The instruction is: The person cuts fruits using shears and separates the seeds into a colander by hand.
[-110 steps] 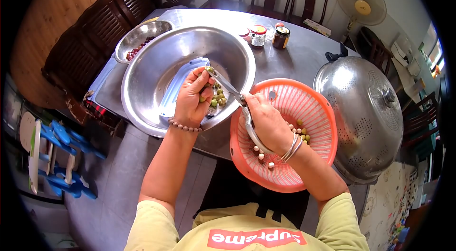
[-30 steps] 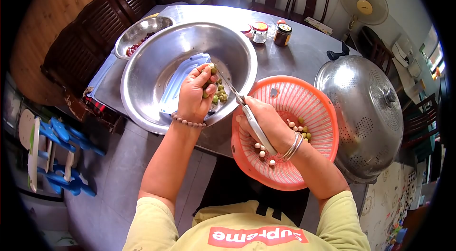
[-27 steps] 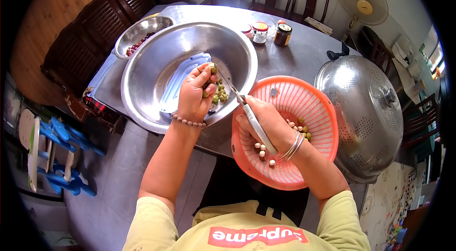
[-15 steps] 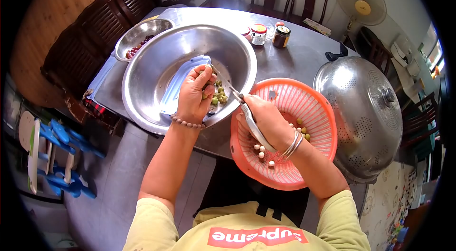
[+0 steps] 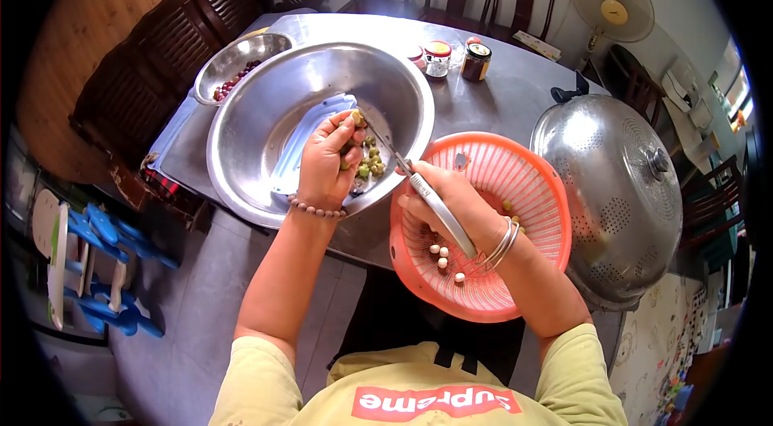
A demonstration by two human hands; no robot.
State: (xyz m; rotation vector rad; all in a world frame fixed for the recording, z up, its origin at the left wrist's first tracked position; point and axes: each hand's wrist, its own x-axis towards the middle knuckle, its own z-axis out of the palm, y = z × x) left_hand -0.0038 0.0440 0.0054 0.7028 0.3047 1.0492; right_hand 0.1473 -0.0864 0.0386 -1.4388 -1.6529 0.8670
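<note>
Inside the rim of a large steel basin (image 5: 241, 100), my left hand (image 5: 328, 154) pinches a small greenish-yellow round fruit (image 5: 358, 117), with more green ones partly hidden in the palm. My right hand (image 5: 451, 196), above an orange plastic basket (image 5: 541, 184), grips a silver scissors-like tool (image 5: 439, 208). Its long narrow tip reaches left to the pinched fruit; whether it touches is unclear. Several green fruits (image 5: 370, 165) lie in the basin beside a light-blue piece (image 5: 302, 144). Several white round pieces (image 5: 443, 257) and a few green ones lie in the basket.
A smaller steel bowl (image 5: 211, 76) with dark red fruits stands behind the basin at left. Jars (image 5: 477, 62) stand at the back of the grey table (image 5: 515, 92). A large perforated steel lid (image 5: 612, 184) leans at right. Wooden chairs and a fan (image 5: 613, 11) are beyond.
My right hand has shifted slightly and the tool's handle has turned, its end moving a little to the right. The fruit at my left fingertips shows more clearly. The basin and basket stay put.
</note>
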